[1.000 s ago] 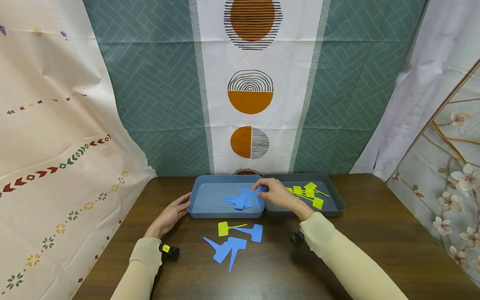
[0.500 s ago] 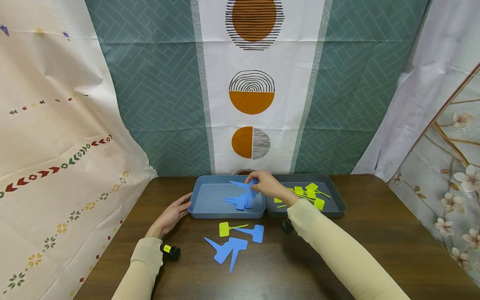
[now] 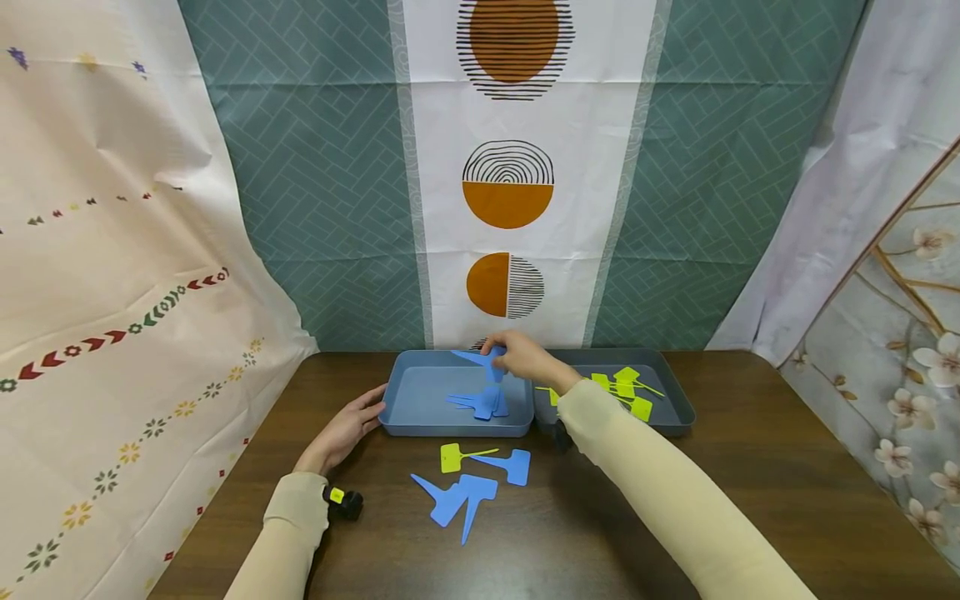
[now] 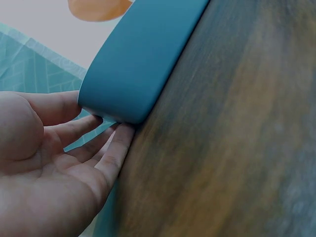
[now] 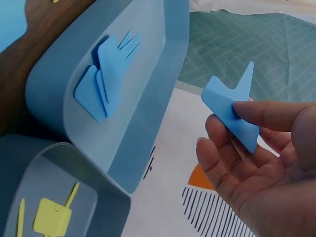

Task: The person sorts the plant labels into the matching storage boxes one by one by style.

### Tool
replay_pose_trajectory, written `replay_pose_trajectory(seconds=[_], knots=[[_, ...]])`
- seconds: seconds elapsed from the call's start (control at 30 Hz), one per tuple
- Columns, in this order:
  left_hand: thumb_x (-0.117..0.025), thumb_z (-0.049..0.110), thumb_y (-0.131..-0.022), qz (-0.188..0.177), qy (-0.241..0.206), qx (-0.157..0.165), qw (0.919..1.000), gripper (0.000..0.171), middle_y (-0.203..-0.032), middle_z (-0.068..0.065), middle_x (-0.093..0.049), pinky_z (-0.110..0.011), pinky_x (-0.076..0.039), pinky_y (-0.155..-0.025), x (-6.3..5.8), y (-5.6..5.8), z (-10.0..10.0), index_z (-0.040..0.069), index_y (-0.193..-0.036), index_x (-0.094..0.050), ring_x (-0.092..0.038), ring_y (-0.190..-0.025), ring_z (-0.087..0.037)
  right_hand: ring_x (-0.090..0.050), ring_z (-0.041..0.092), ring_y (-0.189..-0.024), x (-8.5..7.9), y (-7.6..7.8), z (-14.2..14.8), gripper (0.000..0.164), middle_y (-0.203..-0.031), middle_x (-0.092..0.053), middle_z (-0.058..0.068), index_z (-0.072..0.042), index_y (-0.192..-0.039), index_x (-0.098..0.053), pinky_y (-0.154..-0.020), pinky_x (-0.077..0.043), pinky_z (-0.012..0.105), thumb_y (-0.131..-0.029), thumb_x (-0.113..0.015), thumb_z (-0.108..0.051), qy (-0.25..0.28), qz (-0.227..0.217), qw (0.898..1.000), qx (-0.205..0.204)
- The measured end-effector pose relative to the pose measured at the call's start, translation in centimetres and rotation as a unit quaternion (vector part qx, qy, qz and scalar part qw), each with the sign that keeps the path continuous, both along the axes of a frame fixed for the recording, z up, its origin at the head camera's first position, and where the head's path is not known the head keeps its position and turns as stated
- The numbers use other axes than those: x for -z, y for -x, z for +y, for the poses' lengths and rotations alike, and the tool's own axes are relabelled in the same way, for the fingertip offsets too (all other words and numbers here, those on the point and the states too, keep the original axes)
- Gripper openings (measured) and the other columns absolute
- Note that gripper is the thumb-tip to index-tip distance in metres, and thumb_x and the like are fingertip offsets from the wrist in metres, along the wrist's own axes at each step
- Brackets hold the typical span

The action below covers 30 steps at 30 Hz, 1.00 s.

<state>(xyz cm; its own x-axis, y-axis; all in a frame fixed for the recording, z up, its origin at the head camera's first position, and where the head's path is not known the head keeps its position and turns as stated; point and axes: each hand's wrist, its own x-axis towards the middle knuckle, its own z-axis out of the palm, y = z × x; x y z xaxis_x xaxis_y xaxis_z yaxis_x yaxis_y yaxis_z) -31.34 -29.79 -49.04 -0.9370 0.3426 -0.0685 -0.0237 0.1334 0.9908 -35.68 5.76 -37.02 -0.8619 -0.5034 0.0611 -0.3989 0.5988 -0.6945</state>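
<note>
Over the blue tray (image 3: 420, 429), my right hand (image 3: 525, 357) pinches a blue T-shaped plant label (image 5: 224, 101) between thumb and fingers. The label's pointed stem sticks out to the left in the head view. Below it in the tray lies a small pile of blue plant labels (image 5: 111, 74). My left hand (image 3: 347, 427) touches the tray's left end with extended fingertips (image 4: 121, 136), low at the corner in the left wrist view. In front of the trays, several blue plant labels (image 3: 517, 467) and one yellow-green plant label (image 3: 451, 458) lie on the table.
A dark grey tray (image 3: 678, 423) holding several yellow-green plant labels (image 3: 626, 382) stands against the blue tray's right end. Both trays stand near the far edge of the brown wooden table (image 3: 750, 467). Patterned curtains (image 3: 337, 208) hang behind and at both sides.
My right hand has moved left and slightly farther back over the blue tray, carrying the blue plant label up from near the pile. My left hand stays at the tray's end.
</note>
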Motion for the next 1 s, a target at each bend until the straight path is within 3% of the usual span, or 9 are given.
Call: replay_pose_trajectory(seconds=[0.23, 0.3, 0.53, 1.0], knots=[[-0.035, 0.012, -0.115, -0.010, -0.007, -0.010, 0.9999, 0.057, -0.171, -0.022, -0.016, -0.054, -0.019, -0.127, 0.1, 0.2, 0.3, 0.001, -0.166, -0.014, -0.021, -0.156, -0.038, -0.058, 0.022, -0.076, 0.0, 0.8, -0.5, 0.019, -0.114, -0.066, 0.012, -0.003, -0.115, -0.071, -0.062, -0.049, 0.026, -0.100, -0.061, 0.003, -0.010, 0.002, 1.000, 0.011], [-0.035, 0.012, -0.115, -0.012, -0.008, -0.011, 0.9998, 0.057, -0.171, -0.022, -0.016, -0.053, -0.019, -0.127, 0.1, 0.3, 0.3, 0.001, -0.166, -0.014, -0.021, -0.156, -0.038, -0.060, 0.025, -0.078, 0.1, 0.9, -0.6, 0.019, -0.113, -0.066, 0.013, -0.003, -0.115, -0.071, -0.064, -0.051, 0.028, -0.100, -0.061, 0.004, -0.004, -0.002, 1.000, 0.013], [-0.034, 0.012, -0.115, -0.007, -0.009, -0.001, 0.9999, 0.057, -0.171, -0.024, -0.013, -0.055, -0.017, -0.127, 0.1, 0.1, 0.4, -0.001, -0.166, -0.011, -0.018, -0.157, -0.040, -0.059, 0.029, -0.106, 0.6, 1.1, -0.5, 0.018, -0.117, -0.066, 0.017, 0.000, -0.118, -0.068, -0.092, -0.055, 0.039, -0.101, -0.062, 0.001, 0.003, 0.024, 1.000, 0.010], [-0.034, 0.013, -0.115, -0.003, -0.007, 0.003, 1.0000, 0.058, -0.171, -0.026, -0.010, -0.057, -0.015, -0.127, -0.2, -0.1, 0.0, -0.001, -0.166, -0.010, -0.015, -0.157, -0.041, -0.060, 0.028, -0.103, 0.6, 0.7, 0.2, 0.017, -0.114, -0.067, 0.014, -0.003, -0.113, -0.072, -0.088, -0.055, 0.038, -0.103, -0.059, 0.000, -0.014, 0.020, 1.000, 0.006]])
